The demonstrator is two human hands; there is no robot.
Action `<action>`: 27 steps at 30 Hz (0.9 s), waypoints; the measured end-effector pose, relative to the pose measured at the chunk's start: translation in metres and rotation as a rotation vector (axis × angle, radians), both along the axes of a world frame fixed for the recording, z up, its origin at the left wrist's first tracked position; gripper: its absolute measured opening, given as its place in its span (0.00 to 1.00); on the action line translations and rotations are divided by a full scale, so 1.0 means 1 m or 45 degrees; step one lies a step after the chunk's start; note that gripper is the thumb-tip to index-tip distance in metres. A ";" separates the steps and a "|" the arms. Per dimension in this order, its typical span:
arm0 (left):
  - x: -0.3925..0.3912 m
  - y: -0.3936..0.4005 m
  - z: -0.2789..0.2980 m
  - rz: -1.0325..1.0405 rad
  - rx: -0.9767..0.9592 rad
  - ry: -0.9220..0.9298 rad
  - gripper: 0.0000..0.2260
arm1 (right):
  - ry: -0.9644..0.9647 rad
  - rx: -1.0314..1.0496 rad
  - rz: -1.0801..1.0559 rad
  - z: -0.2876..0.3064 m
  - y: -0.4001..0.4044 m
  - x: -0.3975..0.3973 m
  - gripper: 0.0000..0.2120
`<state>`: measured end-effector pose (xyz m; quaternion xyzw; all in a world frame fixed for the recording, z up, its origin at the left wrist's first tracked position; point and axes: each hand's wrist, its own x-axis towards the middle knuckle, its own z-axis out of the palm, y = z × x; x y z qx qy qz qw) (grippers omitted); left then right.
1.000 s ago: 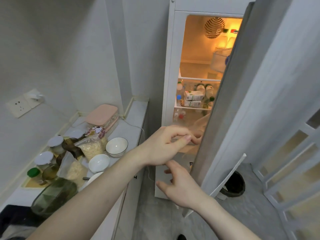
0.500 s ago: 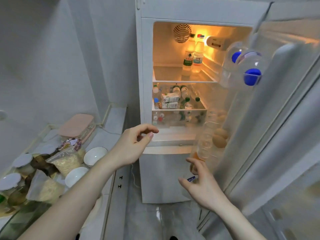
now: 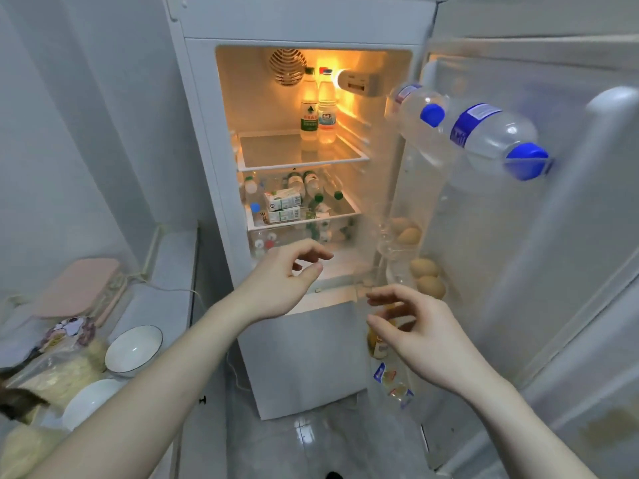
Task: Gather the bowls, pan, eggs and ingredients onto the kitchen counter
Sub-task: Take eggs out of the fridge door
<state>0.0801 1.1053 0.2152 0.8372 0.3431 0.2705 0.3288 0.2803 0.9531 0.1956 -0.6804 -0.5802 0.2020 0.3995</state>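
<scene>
The fridge stands wide open in front of me. Several brown eggs sit in clear racks on the inside of the door. My right hand hovers just below and left of the lowest eggs, fingers apart and holding nothing. My left hand is raised before the lower shelf, fingers loosely curled, empty too. On the counter at the left stand two white bowls beside bags of ingredients.
Water bottles lie in the door's top rack, others stand on the lit upper shelf. Cartons and bottles fill the middle shelf. A pink-lidded box rests at the counter's back. Tiled floor lies below.
The fridge door has swung from nearly shut to wide open, showing the eggs. My right hand rose toward the egg racks; my left hand moved up toward the shelves.
</scene>
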 end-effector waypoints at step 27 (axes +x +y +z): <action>0.278 0.118 0.009 -0.456 0.485 0.714 0.20 | -0.374 -0.117 -0.338 0.001 0.067 0.136 0.18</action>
